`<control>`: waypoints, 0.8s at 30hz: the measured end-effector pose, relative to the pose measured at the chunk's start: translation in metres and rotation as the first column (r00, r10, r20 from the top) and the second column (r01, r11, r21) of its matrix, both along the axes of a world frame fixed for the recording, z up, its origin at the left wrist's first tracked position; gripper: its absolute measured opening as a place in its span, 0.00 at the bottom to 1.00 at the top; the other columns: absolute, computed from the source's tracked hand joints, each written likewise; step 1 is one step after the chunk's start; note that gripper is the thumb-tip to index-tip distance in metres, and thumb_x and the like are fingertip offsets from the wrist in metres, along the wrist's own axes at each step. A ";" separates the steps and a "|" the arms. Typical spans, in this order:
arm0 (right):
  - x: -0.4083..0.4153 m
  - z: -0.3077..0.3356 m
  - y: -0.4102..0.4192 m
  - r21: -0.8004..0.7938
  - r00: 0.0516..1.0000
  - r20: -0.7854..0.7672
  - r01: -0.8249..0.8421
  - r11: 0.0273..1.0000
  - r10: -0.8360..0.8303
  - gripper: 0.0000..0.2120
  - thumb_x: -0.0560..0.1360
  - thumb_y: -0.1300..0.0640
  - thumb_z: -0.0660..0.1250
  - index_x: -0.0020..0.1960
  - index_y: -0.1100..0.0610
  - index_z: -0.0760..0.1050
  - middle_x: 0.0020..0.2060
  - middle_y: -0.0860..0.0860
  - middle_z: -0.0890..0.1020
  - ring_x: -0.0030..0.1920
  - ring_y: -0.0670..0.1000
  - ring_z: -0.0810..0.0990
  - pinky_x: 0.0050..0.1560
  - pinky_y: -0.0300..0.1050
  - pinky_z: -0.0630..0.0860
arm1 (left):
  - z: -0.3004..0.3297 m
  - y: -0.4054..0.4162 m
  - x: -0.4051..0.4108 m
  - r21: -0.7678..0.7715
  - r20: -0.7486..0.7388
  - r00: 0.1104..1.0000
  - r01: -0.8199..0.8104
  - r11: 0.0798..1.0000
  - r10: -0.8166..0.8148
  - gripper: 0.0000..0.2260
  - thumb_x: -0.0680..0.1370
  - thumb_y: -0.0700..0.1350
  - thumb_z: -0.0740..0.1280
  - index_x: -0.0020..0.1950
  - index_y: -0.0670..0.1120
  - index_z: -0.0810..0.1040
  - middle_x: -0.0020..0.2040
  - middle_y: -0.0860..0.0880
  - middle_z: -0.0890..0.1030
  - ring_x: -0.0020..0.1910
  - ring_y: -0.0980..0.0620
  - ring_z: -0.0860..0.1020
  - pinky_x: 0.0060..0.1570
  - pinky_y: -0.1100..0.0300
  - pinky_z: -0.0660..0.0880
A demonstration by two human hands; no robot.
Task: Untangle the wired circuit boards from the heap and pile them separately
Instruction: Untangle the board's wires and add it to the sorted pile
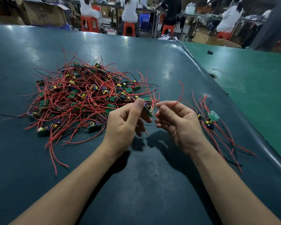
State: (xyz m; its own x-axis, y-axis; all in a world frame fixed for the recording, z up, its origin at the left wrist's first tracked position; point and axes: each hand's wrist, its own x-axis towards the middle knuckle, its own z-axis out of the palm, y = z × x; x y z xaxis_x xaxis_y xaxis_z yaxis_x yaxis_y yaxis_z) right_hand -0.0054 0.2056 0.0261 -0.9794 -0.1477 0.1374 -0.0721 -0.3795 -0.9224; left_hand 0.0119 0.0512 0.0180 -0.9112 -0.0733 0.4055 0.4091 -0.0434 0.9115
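— Red wire everywhere. Where does the tangled heap of small green circuit boards with red and black wires [86, 96] lie?

— On the dark teal table [152, 184], left of both hands. The small separate pile of wired boards [209, 120] lies to the right.

— And the grips?

— The left hand [125, 122] pinches one small green circuit board [148, 109] between thumb and fingers, above the table. The right hand [177, 122], fingers curled, holds that board's thin red wire [179, 96], which arcs upward.
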 end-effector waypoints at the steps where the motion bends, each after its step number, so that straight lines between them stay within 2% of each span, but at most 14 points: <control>1: 0.000 -0.001 0.000 0.012 1.000 -0.006 -0.009 1.000 0.010 0.09 0.70 0.58 0.70 0.48 0.61 0.80 0.33 0.54 0.81 0.31 0.50 0.80 0.33 0.39 0.78 | 0.000 -0.001 0.000 -0.033 -0.025 0.999 -0.024 0.999 0.023 0.15 0.78 0.51 0.64 0.41 0.42 0.81 0.33 0.49 0.82 0.26 0.52 0.76 0.24 0.61 0.72; 3: 0.000 -0.001 0.000 0.029 0.999 -0.018 -0.042 0.999 0.043 0.12 0.69 0.54 0.72 0.49 0.58 0.82 0.35 0.53 0.82 0.31 0.49 0.80 0.33 0.39 0.78 | 0.000 0.000 0.002 -0.123 -0.106 0.993 -0.069 0.990 0.056 0.09 0.77 0.48 0.67 0.47 0.43 0.83 0.38 0.52 0.84 0.31 0.53 0.79 0.29 0.60 0.76; 5: 0.000 0.000 -0.001 0.080 0.998 -0.050 -0.042 0.996 0.046 0.13 0.66 0.52 0.75 0.48 0.57 0.84 0.39 0.54 0.85 0.32 0.50 0.80 0.33 0.39 0.77 | -0.002 0.001 0.003 -0.172 -0.159 0.987 -0.059 0.983 0.031 0.09 0.76 0.45 0.68 0.52 0.43 0.83 0.49 0.48 0.83 0.41 0.53 0.82 0.36 0.55 0.80; 6: 0.000 0.000 -0.002 0.111 0.997 -0.071 -0.019 0.994 0.027 0.13 0.65 0.51 0.75 0.46 0.57 0.84 0.40 0.54 0.85 0.33 0.51 0.80 0.33 0.40 0.76 | -0.004 0.001 0.003 -0.182 -0.162 0.987 -0.043 0.982 0.013 0.09 0.76 0.44 0.69 0.54 0.43 0.82 0.52 0.46 0.80 0.42 0.54 0.81 0.36 0.53 0.81; 8: 0.000 0.000 -0.001 0.159 0.993 -0.116 0.052 0.986 -0.033 0.11 0.67 0.52 0.75 0.46 0.57 0.84 0.41 0.56 0.86 0.35 0.52 0.80 0.33 0.40 0.76 | -0.006 0.000 0.002 -0.205 -0.157 0.987 -0.017 0.979 -0.016 0.10 0.74 0.42 0.70 0.54 0.42 0.82 0.52 0.46 0.77 0.42 0.53 0.80 0.34 0.49 0.81; 10: 0.000 -0.001 -0.001 0.188 0.984 -0.156 0.120 0.975 -0.091 0.06 0.70 0.57 0.74 0.46 0.58 0.84 0.39 0.57 0.86 0.35 0.52 0.82 0.33 0.40 0.77 | -0.007 0.000 0.002 -0.211 -0.150 0.988 0.002 0.977 -0.035 0.09 0.75 0.40 0.69 0.55 0.44 0.81 0.50 0.47 0.78 0.43 0.51 0.81 0.37 0.47 0.82; 12: 0.000 -0.001 -0.002 0.165 0.977 -0.154 0.170 0.972 -0.145 0.01 0.72 0.62 0.72 0.44 0.58 0.83 0.36 0.55 0.85 0.33 0.51 0.82 0.34 0.39 0.78 | -0.007 0.001 0.002 -0.147 -0.128 0.992 -0.005 0.989 -0.014 0.08 0.75 0.38 0.67 0.53 0.46 0.79 0.47 0.50 0.81 0.44 0.51 0.82 0.39 0.48 0.83; 15: 0.001 -0.002 -0.005 0.114 0.984 -0.094 0.164 0.980 -0.154 0.02 0.70 0.60 0.72 0.42 0.59 0.81 0.34 0.54 0.83 0.33 0.50 0.82 0.35 0.39 0.79 | -0.009 0.002 0.000 -0.079 -0.076 0.997 0.009 0.997 -0.015 0.06 0.74 0.39 0.69 0.50 0.46 0.77 0.44 0.50 0.82 0.43 0.50 0.83 0.39 0.53 0.82; 18: 0.002 0.001 -0.008 -0.041 0.995 0.081 0.062 0.997 -0.059 0.03 0.71 0.66 0.70 0.39 0.60 0.80 0.33 0.54 0.82 0.32 0.49 0.82 0.35 0.39 0.80 | -0.008 0.001 -0.003 -0.085 -0.073 0.997 -0.007 0.996 0.001 0.09 0.73 0.36 0.73 0.48 0.45 0.76 0.41 0.52 0.82 0.41 0.52 0.83 0.41 0.56 0.82; 20: 0.002 0.004 -0.007 -0.188 0.981 0.195 0.026 0.982 0.012 0.02 0.67 0.65 0.70 0.38 0.60 0.79 0.33 0.55 0.83 0.33 0.51 0.83 0.37 0.39 0.81 | -0.005 0.000 -0.006 0.049 -0.035 0.999 -0.012 0.999 0.013 0.08 0.73 0.33 0.72 0.47 0.42 0.76 0.39 0.48 0.83 0.36 0.51 0.83 0.40 0.58 0.81; 22: 0.000 0.008 -0.003 -0.260 0.968 0.249 0.065 0.964 0.002 0.03 0.67 0.66 0.70 0.41 0.61 0.77 0.33 0.55 0.83 0.34 0.51 0.84 0.37 0.37 0.81 | -0.002 0.000 -0.007 0.214 0.034 0.999 -0.005 0.977 -0.003 0.07 0.73 0.34 0.71 0.47 0.40 0.76 0.37 0.45 0.83 0.34 0.48 0.82 0.38 0.57 0.82; 24: -0.001 0.009 -0.001 -0.308 0.961 0.274 0.115 0.944 -0.028 0.03 0.67 0.67 0.69 0.40 0.62 0.78 0.33 0.56 0.82 0.35 0.51 0.84 0.37 0.37 0.80 | 0.000 -0.002 -0.009 0.289 0.081 0.997 -0.011 0.957 -0.013 0.07 0.73 0.36 0.71 0.48 0.39 0.75 0.36 0.46 0.83 0.33 0.48 0.82 0.36 0.57 0.81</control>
